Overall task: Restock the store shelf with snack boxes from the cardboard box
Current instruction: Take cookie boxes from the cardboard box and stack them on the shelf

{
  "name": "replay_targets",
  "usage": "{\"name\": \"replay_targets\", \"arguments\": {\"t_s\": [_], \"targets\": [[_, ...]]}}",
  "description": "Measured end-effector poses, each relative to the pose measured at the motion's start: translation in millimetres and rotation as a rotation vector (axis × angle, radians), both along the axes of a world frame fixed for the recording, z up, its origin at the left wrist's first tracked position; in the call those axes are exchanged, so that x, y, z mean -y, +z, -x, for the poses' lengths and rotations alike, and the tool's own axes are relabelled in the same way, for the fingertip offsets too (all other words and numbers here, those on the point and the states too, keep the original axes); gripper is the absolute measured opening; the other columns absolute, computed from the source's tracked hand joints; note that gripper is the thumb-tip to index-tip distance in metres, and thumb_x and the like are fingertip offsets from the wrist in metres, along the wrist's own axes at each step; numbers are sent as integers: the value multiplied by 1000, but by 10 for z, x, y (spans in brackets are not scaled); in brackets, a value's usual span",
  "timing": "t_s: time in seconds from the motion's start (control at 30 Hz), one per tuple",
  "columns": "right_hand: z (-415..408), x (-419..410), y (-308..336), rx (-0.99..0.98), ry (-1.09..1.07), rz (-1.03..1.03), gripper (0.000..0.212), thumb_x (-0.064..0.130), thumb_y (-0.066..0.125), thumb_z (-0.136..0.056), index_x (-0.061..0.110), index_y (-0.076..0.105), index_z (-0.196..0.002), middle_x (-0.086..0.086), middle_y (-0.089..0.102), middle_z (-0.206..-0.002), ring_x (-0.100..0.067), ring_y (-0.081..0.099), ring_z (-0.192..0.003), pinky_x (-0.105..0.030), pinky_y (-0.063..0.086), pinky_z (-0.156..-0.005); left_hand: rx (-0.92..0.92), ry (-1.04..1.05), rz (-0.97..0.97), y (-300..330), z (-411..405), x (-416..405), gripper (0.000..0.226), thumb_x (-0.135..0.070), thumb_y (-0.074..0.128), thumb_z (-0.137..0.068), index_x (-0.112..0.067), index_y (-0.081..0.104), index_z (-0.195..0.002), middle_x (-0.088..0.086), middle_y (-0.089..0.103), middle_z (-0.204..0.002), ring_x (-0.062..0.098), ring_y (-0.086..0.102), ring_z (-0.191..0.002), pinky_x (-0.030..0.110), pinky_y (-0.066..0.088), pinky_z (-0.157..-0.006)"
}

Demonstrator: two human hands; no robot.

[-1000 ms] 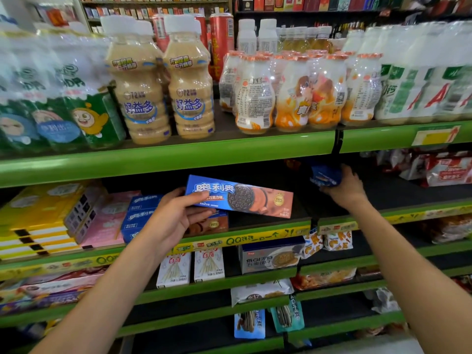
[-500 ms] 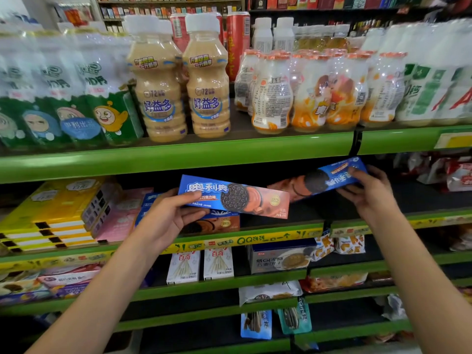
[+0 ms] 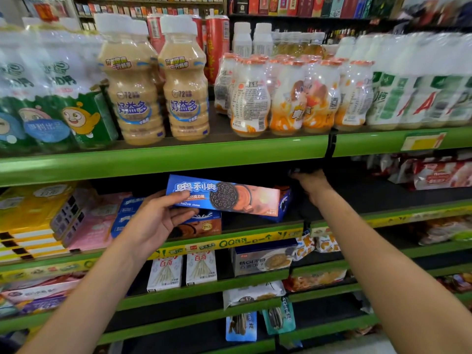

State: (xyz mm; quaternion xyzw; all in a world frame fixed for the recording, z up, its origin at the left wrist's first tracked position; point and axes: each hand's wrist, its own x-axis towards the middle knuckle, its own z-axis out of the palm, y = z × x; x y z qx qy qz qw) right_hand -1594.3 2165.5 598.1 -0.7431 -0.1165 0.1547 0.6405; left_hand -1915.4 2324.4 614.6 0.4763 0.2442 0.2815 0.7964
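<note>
My left hand [image 3: 155,221] grips the left end of a blue and orange cookie box [image 3: 229,198] and holds it level in front of the middle shelf [image 3: 255,237]. Behind that box a second, similar box [image 3: 283,204] lies deeper on the shelf, only its blue right end showing. My right hand [image 3: 313,186] reaches into the dark shelf bay just right of and above that end; its fingers vanish in shadow, so contact is unclear. More cookie boxes [image 3: 201,226] are stacked under my left hand. The cardboard box is out of view.
Drink bottles [image 3: 184,93] crowd the green shelf above. Yellow boxes [image 3: 30,221] and pink boxes [image 3: 94,226] fill the middle shelf's left side, and red and white bags [image 3: 439,175] lie at its right. Small white boxes [image 3: 166,273] and snack bags stand on lower shelves.
The second cookie box went from my right hand's grip in front of the shelf to lying deeper behind the left-hand box. My right hand pushed further into the bay. My left hand barely moved.
</note>
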Motion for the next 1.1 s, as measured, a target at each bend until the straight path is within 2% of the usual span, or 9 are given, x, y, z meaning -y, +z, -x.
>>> {"name": "replay_targets", "arguments": {"t_s": [0.13,0.23,0.37,0.53,0.7,0.77,0.83,0.9,1.1], "targets": [[214,-17,17,190,132,543,92,44,77,-80,4,32,-149,-19,40,-150,-37,41,-136,-45,37,-111,7,7,-4,6,28,-37,31,-15,73,-68,-4,68,-96,11,75,-88,22,73,-70,21,57,-58],[496,-51,-24,328,217,789,97,53,63,-85,8,12,-155,-25,25,-155,-42,34,-139,-50,35,-112,8,16,-2,4,24,-60,23,-16,73,-67,-7,73,-88,11,75,-88,21,73,-70,20,57,-58],[595,-70,-58,334,348,876,104,54,57,-81,6,1,-155,-22,40,-150,-36,44,-134,-48,39,-108,0,47,22,18,5,-63,10,-17,70,-66,-15,79,-67,7,75,-79,19,73,-66,18,56,-57],[423,19,76,523,425,748,103,36,73,-76,22,11,-157,-14,58,-137,-32,59,-120,-28,45,-86,-9,47,28,31,41,-69,9,-14,71,-66,-12,78,-70,9,75,-84,21,73,-67,20,56,-57],[248,159,43,725,588,802,116,19,86,-70,28,10,-158,-9,28,-160,-32,23,-147,-40,27,-118,9,42,39,9,95,-67,19,-13,72,-66,-7,72,-84,11,75,-86,22,73,-68,21,57,-57],[179,221,-20,681,500,765,101,24,89,-67,14,32,-151,-14,40,-152,-32,31,-142,-36,32,-114,9,39,32,-6,127,-76,25,-13,72,-67,-6,70,-91,11,75,-88,22,73,-69,21,57,-58],[125,303,-90,572,434,682,66,25,89,-68,13,56,-125,-9,64,-118,-30,55,-118,-26,48,-90,10,39,27,-19,156,-89,28,-13,72,-67,-5,69,-94,11,75,-89,22,73,-70,22,57,-58],[107,386,-144,429,383,513,49,18,89,-68,16,60,-108,1,67,-94,-20,64,-93,-18,44,-66,12,37,27,-27,175,-101,29,-13,72,-68,-5,68,-95,12,75,-90,23,73,-70,22,57,-59],[183,584,-132,93,300,-11,50,7,81,-73,16,58,-116,-5,69,-103,-19,68,-90,-30,53,-74,5,27,35,-17,231,-115,31,-14,71,-68,-5,68,-97,12,75,-88,22,73,-69,21,57,-57]]}}
